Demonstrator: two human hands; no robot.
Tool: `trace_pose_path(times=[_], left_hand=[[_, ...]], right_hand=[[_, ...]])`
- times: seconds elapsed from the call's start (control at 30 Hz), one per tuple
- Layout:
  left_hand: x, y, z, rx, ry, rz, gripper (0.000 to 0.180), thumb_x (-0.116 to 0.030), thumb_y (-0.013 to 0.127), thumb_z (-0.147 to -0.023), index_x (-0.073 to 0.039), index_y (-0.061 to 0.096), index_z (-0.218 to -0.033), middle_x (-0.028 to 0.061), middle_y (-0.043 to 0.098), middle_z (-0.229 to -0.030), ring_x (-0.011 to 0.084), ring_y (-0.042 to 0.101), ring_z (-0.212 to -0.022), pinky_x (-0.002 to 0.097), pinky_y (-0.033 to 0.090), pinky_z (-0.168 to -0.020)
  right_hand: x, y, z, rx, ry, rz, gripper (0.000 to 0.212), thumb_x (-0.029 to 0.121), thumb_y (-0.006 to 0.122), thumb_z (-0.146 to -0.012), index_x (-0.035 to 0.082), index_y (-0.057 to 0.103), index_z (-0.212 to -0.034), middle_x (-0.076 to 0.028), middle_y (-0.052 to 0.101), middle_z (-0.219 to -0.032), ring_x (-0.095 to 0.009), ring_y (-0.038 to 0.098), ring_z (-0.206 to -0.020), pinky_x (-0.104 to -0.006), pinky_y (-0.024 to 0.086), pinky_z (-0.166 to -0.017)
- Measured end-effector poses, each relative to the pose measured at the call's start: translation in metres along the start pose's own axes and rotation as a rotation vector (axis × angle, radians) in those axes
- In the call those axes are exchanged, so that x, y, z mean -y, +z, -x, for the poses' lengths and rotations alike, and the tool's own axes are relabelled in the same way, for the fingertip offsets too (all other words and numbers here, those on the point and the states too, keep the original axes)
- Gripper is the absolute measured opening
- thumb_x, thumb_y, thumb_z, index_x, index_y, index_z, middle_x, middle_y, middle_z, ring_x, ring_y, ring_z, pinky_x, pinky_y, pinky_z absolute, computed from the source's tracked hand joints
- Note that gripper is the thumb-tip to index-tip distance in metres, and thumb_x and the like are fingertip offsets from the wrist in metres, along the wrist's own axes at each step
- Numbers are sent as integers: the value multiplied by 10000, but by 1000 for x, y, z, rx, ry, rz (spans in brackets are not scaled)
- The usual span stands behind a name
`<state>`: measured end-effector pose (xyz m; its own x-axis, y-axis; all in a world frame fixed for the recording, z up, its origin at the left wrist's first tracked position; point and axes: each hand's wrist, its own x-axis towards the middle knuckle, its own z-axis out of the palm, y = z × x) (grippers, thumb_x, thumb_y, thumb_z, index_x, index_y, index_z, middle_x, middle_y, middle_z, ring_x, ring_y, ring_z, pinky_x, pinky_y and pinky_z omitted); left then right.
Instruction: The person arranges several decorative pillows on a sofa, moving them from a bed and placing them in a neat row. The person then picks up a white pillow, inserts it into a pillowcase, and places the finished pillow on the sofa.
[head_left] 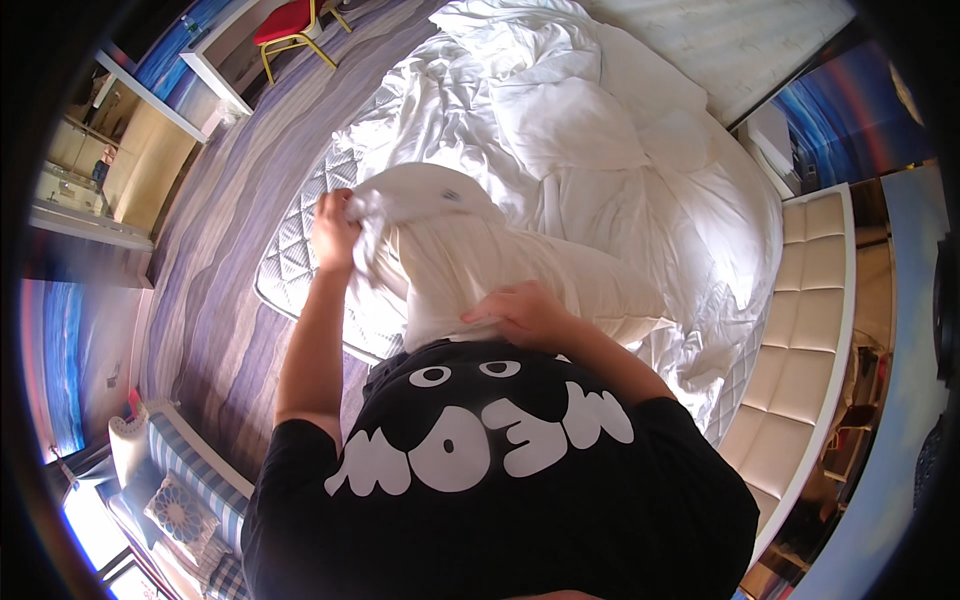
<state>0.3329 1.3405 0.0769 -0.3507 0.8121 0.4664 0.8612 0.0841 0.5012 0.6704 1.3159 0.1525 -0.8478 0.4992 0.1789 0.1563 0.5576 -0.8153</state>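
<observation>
In front of me lies a white pillow [425, 188] with a small grey mark, with loose off-white cloth that looks like a pillowcase [440, 260] around its near part. My left hand [336, 230] grips the bunched cloth at the pillow's left edge; it is slightly blurred. Close to my body, my right hand [522, 312] is closed, its fingertips pressed to the near end of the pillowcase. Another off-white pillow [605, 283] lies just beyond my right hand, partly overlapped by the cloth.
A bed with a quilted mattress [288, 262] carries rumpled white bedding [690, 210] and a pillow [568, 125]. The padded beige headboard [785, 350] stands on the right. Patterned floor [215, 250] runs along the left, with a red chair [290, 25] and a striped sofa [195, 465].
</observation>
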Motion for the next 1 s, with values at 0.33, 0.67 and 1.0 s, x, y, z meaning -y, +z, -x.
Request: trace_pose_path(times=[0.33, 0.67, 1.0], left_hand=[[-80, -45, 7, 461, 138, 489, 738, -338, 803, -737, -111, 472, -1356, 253, 502, -1321, 386, 444, -1284, 468, 396, -1036], [-76, -45, 6, 562, 96, 39, 634, -460, 804, -691, -294, 560, -1253, 222, 506, -1345, 452, 390, -1325, 496, 363, -1076], [-88, -34, 19, 487, 248, 440, 92, -89, 688, -807, -68, 629, -874, 92, 653, -804, 311, 596, -718, 389, 475, -688]], right_hand=[[11, -24, 45, -241, 196, -328, 321, -82, 467, -718, 43, 698, -902, -97, 696, -902, -211, 659, -891, -299, 492, -827], [-23, -27, 67, -634, 54, -994, 166, -73, 468, -813, 46, 557, -741, -156, 657, -922, -254, 633, -868, -342, 501, -791], [21, -78, 56, -739, 564, 93, 213, -45, 485, -765, 35, 643, -883, -127, 623, -910, -220, 586, -841, -328, 452, -807]])
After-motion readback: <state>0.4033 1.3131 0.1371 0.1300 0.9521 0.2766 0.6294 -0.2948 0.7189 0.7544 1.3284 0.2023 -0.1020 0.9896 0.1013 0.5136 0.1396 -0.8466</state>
